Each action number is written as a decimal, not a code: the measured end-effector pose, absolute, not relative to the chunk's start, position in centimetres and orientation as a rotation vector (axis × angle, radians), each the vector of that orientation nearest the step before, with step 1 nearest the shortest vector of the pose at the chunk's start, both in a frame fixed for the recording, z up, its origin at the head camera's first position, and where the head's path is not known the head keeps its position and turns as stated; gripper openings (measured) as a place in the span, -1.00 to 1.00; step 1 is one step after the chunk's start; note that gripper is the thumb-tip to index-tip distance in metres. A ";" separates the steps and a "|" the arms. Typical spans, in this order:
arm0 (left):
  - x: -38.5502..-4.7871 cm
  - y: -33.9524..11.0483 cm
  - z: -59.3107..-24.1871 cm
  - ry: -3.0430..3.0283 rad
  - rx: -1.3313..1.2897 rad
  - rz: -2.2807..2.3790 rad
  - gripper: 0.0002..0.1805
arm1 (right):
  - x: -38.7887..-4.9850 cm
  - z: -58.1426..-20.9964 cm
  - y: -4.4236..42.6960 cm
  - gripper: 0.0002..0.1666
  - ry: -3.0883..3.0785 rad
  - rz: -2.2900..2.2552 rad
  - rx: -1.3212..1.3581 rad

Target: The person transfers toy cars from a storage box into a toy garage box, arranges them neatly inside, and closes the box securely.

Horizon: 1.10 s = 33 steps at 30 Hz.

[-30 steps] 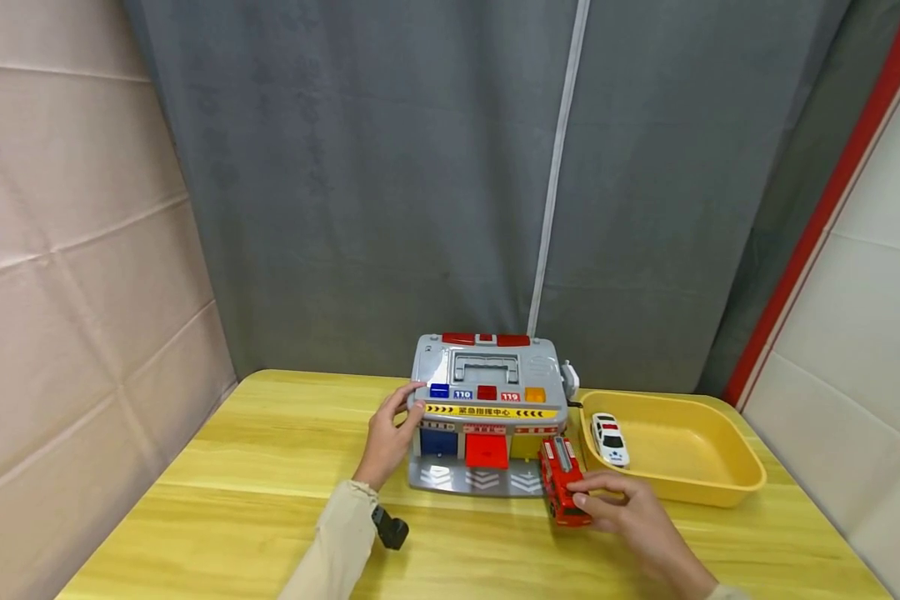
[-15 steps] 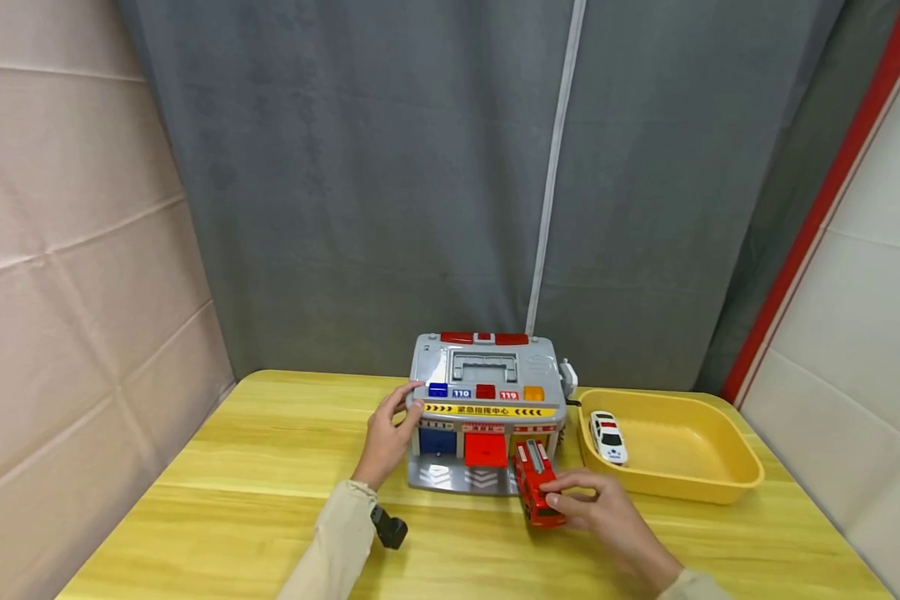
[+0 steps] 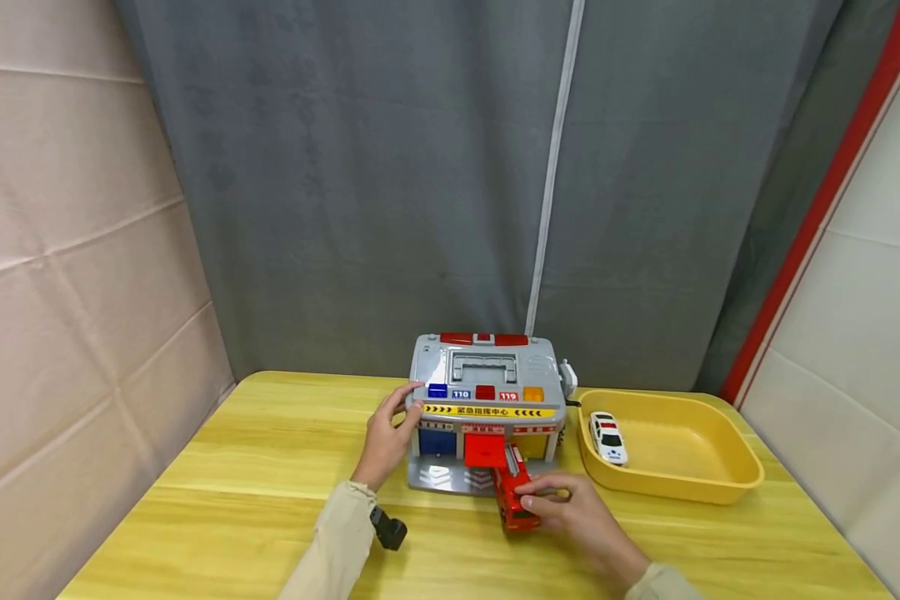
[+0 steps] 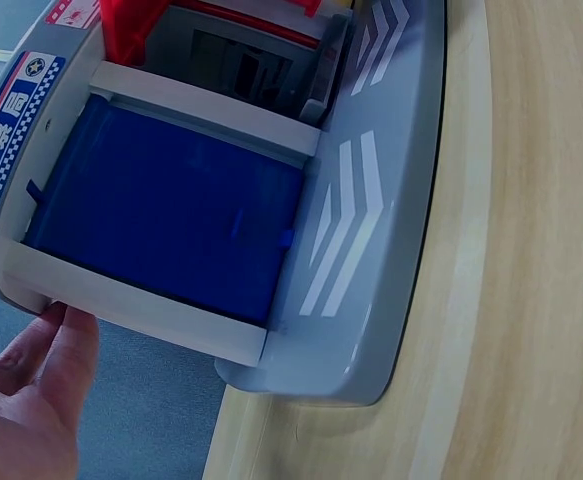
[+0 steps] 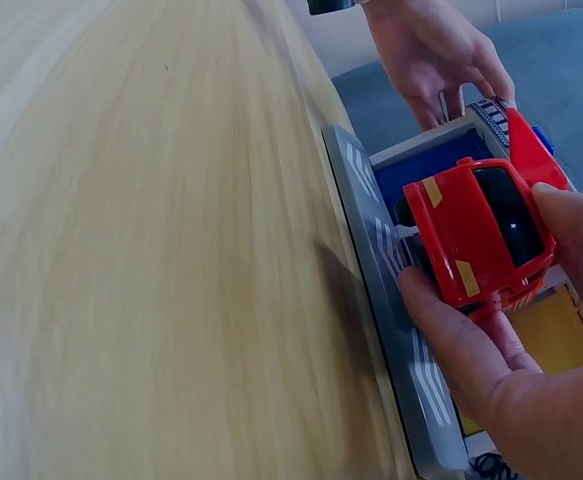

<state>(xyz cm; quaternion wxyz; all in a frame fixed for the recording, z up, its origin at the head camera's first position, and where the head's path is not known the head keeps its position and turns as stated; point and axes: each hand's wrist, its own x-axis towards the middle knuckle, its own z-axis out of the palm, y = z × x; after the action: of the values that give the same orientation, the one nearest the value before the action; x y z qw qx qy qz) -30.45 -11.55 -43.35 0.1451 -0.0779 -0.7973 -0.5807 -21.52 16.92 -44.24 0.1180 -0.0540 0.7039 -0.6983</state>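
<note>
A grey toy garage [image 3: 438,479] stands on the table. Its blue door [image 4: 171,200] is down, while the red middle door [image 3: 484,451] sticks out, swung up over an open bay. My left hand [image 3: 385,437] touches the garage's left corner with fairly straight fingers. My right hand [image 3: 577,512] grips a red toy fire truck [image 3: 512,498] between thumb and fingers. The truck's rear points at the middle bay, its cab toward me, slightly angled over the garage's front ramp. In the right wrist view, the truck's cab [image 5: 471,235] hides part of that bay.
A yellow tray [image 3: 690,492] is at the right of the garage, with a white toy police car [image 3: 609,438] lying in its left end. A white handle [image 3: 568,379] juts from the garage's right side. Grey curtain [image 3: 382,208] hangs behind the table.
My right hand has carried the fire truck leftward, from the ramp's right edge past the yellow bay to the red door. My left hand stays at the garage's corner.
</note>
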 end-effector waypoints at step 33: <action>-30.3 -11.4 -43.2 -2.279 -0.215 -1.678 -0.62 | -22.4 -45.2 12.0 -0.54 2.088 -2.155 -0.037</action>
<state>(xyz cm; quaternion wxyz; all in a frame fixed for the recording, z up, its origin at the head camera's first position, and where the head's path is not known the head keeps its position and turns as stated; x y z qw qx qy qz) -30.27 -11.41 -43.25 0.1511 -0.0748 -0.7937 -0.5845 -22.44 11.99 -45.22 0.0704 -0.0124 0.6940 -0.7164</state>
